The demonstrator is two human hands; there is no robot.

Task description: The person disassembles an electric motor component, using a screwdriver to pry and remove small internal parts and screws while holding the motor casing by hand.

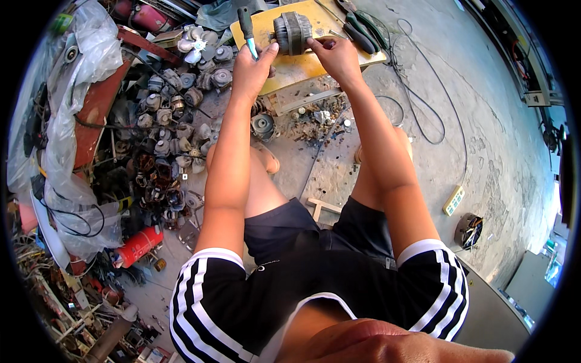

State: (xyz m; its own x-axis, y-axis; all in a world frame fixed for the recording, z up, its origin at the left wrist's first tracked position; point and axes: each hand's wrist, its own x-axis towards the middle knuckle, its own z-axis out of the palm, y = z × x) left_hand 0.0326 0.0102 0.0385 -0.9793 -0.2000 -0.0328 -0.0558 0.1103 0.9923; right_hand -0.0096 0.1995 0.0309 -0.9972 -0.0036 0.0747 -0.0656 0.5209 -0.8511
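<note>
A small grey electric motor (293, 33) with a banded metal core rests on a yellow worktop (315, 65) in front of me. My left hand (253, 71) is closed around a tool with a dark handle and light-blue lower part (246, 25); its exact kind is unclear. The left thumb points toward the motor's left side, close to it. At the motor's right end, my right hand (336, 59) pinches its edge with thumb and forefinger, the other fingers curled. Dark green-handled pliers (367, 31) lie on the worktop to the right of the motor.
Many dirty motors (162, 148) are heaped on the left floor, beside plastic sheeting (75, 121) and a red cylinder (139, 246). Debris (324, 121) lies under the worktop. A black cable (417, 97) loops along the right floor toward a power strip (454, 200).
</note>
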